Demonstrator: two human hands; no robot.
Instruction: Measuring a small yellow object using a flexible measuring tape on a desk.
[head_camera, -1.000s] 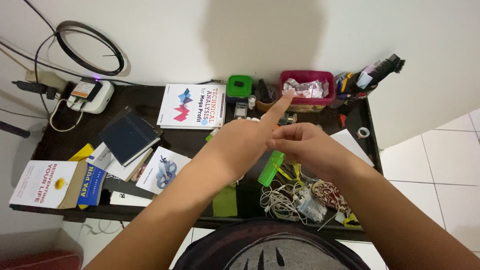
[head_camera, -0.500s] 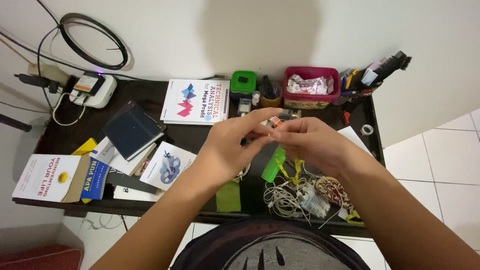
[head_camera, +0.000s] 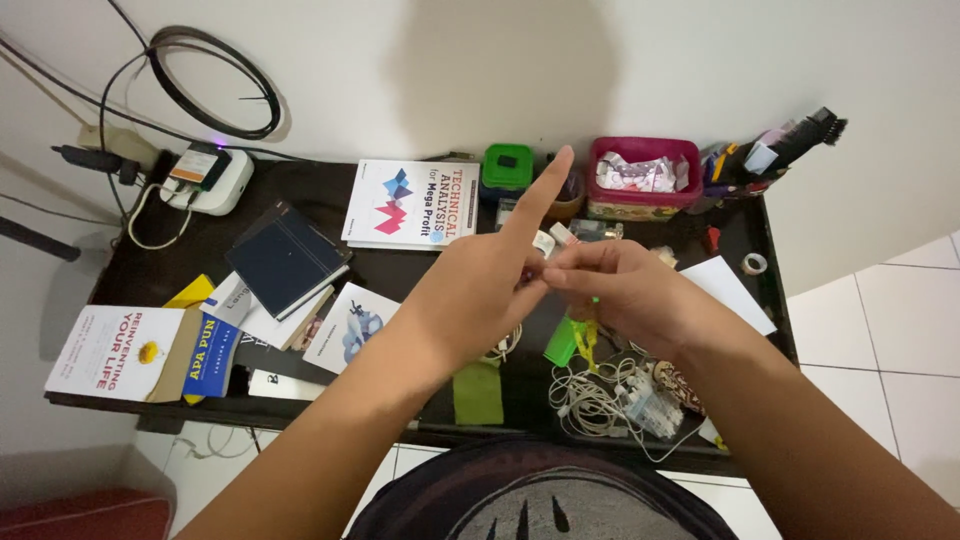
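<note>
the two hands are meeting in the air above the dark desk (head_camera: 330, 215), just in front of the person's chest. the left hand (head_camera: 480, 290) is sticking its pointing finger (head_camera: 541, 192) straight out, up and away toward the wall, while its other fingers are curling in. the right hand (head_camera: 625, 290) is right beside it, touching it at the fingertips. the right hand's fingers are bunching together and pinching something very small at the spot where the hands meet. it is too tiny to tell what it is. a green comb (head_camera: 562, 341) is lying just under the right hand, with its long side running away from the person. white tangled cords (head_camera: 590, 400) are sitting below the right wrist, nearer the person. past the pointing finger, a green tub (head_camera: 507, 167) and a pink box (head_camera: 640, 178) are standing by the wall.
</note>
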